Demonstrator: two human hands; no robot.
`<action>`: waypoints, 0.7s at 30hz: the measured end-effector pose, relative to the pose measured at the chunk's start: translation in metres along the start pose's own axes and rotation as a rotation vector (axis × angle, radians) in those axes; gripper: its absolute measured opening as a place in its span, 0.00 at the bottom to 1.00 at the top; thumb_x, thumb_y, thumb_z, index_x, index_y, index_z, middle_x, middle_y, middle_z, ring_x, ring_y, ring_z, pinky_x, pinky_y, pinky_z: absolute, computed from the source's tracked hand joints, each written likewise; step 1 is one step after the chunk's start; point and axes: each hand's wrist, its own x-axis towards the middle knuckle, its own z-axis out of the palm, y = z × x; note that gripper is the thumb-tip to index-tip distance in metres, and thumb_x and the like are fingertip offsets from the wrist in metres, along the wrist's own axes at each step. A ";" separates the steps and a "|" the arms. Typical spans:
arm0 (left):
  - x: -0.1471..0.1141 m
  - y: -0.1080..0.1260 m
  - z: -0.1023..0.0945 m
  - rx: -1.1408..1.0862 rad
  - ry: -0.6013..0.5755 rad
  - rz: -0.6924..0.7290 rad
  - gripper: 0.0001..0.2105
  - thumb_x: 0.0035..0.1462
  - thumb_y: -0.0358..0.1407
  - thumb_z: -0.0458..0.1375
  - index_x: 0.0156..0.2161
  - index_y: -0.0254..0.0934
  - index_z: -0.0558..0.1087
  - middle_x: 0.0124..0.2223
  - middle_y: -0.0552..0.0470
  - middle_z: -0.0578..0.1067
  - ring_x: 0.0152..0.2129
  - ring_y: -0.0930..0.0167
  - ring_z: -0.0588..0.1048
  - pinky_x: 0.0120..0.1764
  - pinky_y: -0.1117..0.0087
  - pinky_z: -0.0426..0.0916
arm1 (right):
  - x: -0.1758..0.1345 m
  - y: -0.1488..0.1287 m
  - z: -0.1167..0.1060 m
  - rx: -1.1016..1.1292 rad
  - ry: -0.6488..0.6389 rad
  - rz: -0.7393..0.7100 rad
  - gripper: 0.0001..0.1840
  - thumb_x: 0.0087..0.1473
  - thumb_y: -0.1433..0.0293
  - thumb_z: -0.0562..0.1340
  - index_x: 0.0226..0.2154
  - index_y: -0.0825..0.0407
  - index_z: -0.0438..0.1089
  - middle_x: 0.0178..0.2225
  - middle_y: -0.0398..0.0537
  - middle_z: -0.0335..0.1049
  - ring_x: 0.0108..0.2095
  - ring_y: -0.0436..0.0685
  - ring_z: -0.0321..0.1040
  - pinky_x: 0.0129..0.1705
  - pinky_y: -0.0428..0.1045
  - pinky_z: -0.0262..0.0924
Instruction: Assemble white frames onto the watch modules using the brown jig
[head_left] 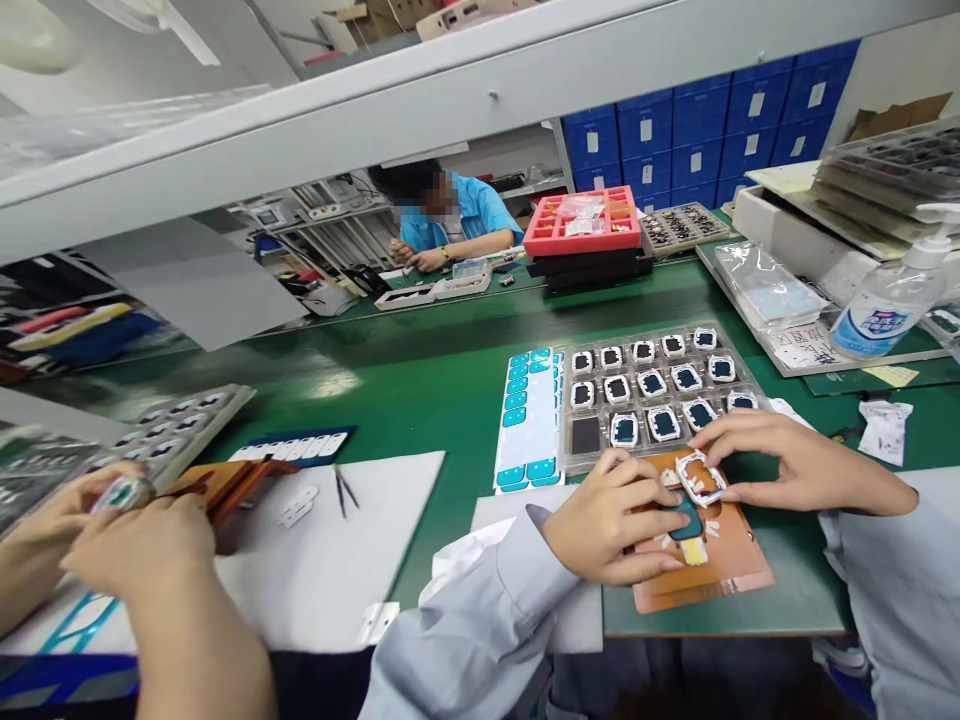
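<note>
My right hand (780, 462) pinches a white watch-shaped frame (705, 490) by its edge, tilted above an orange mat (716, 575). Just left of it, my left hand (619, 518) has its fingertips on a dark teal rounded plate (685, 520) with a yellow tab (694, 550), lying on the mat. Small white strips lie around the plate. Behind both hands stands a clear plastic tray (574, 460) holding rows of similar white frames with dark centres. To its left lies a white sheet of teal stickers (514, 440).
At the left, a co-worker's hands (142, 540) hold a small part over a white mat (337, 560) with black tweezers (345, 490). Another person in blue (480, 215) sits across. A pump bottle (889, 300) and red tray (581, 235) stand behind; a shelf beam (450, 105) crosses above.
</note>
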 end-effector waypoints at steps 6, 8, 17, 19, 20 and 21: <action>0.002 0.003 0.000 -0.020 0.021 0.000 0.16 0.61 0.45 0.59 0.47 0.36 0.75 0.41 0.47 0.80 0.41 0.64 0.71 0.43 0.59 0.61 | 0.001 -0.008 0.001 -0.126 -0.003 -0.009 0.09 0.55 0.63 0.66 0.39 0.47 0.77 0.47 0.48 0.77 0.44 0.61 0.73 0.47 0.56 0.59; 0.003 0.005 0.001 -0.037 0.053 -0.027 0.15 0.60 0.45 0.60 0.45 0.36 0.75 0.39 0.48 0.80 0.40 0.64 0.72 0.43 0.60 0.61 | 0.001 -0.011 0.005 -0.147 0.023 -0.033 0.08 0.54 0.64 0.66 0.38 0.47 0.77 0.45 0.48 0.77 0.43 0.60 0.72 0.45 0.56 0.58; 0.006 0.012 0.002 -0.068 0.315 -0.380 0.19 0.53 0.52 0.64 0.37 0.37 0.74 0.34 0.48 0.78 0.34 0.65 0.70 0.38 0.62 0.63 | 0.004 -0.023 0.030 -0.180 0.097 -0.120 0.07 0.51 0.67 0.66 0.35 0.49 0.76 0.42 0.48 0.76 0.36 0.57 0.64 0.40 0.54 0.52; 0.007 0.013 0.002 -0.054 0.287 -0.389 0.22 0.50 0.55 0.65 0.39 0.37 0.74 0.35 0.48 0.78 0.35 0.64 0.70 0.39 0.61 0.63 | 0.005 -0.025 0.030 -0.178 0.106 -0.120 0.06 0.52 0.66 0.67 0.34 0.49 0.76 0.41 0.48 0.77 0.35 0.57 0.62 0.38 0.54 0.50; 0.007 0.013 0.001 -0.047 0.269 -0.397 0.24 0.49 0.56 0.65 0.39 0.37 0.74 0.35 0.47 0.78 0.35 0.64 0.70 0.39 0.61 0.63 | 0.005 -0.026 0.030 -0.177 0.106 -0.117 0.06 0.52 0.65 0.67 0.34 0.49 0.75 0.41 0.47 0.77 0.34 0.56 0.62 0.38 0.53 0.50; 0.008 0.013 0.001 -0.040 0.251 -0.406 0.25 0.48 0.58 0.64 0.39 0.37 0.74 0.35 0.47 0.78 0.35 0.64 0.70 0.39 0.61 0.63 | 0.005 -0.027 0.029 -0.177 0.101 -0.113 0.06 0.53 0.64 0.67 0.33 0.49 0.75 0.40 0.47 0.77 0.34 0.56 0.61 0.37 0.53 0.50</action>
